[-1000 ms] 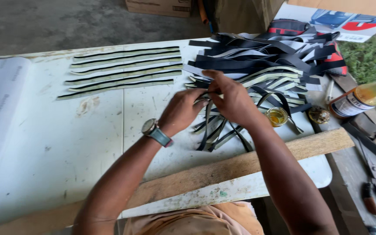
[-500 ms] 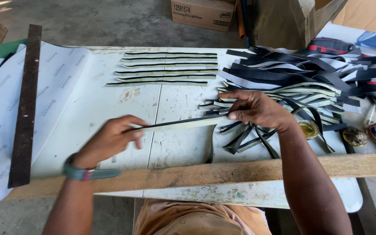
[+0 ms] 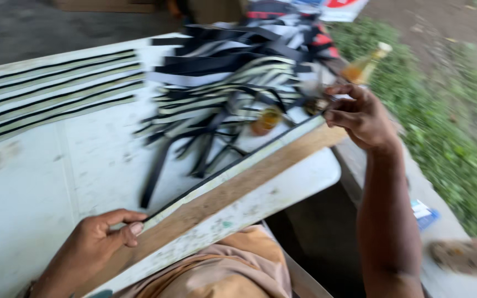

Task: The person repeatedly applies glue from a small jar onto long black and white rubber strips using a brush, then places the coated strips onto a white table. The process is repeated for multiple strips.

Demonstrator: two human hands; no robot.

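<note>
Evidently a long thin strip, black on one side and pale on the other (image 3: 233,165), is being held stretched out above the long wooden batten (image 3: 238,190), which lies slantwise on the white counter (image 3: 28,182). At the batten's near end the left hand (image 3: 92,245) is pinched on the strip; at its far end the right hand (image 3: 360,113) is closed on the other tip. A steady, even tension would be called for in laying it flat.

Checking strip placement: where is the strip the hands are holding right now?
The strip runs diagonally across the head view, along the wooden slat, from the left hand near the table edge up to the right hand.
</note>
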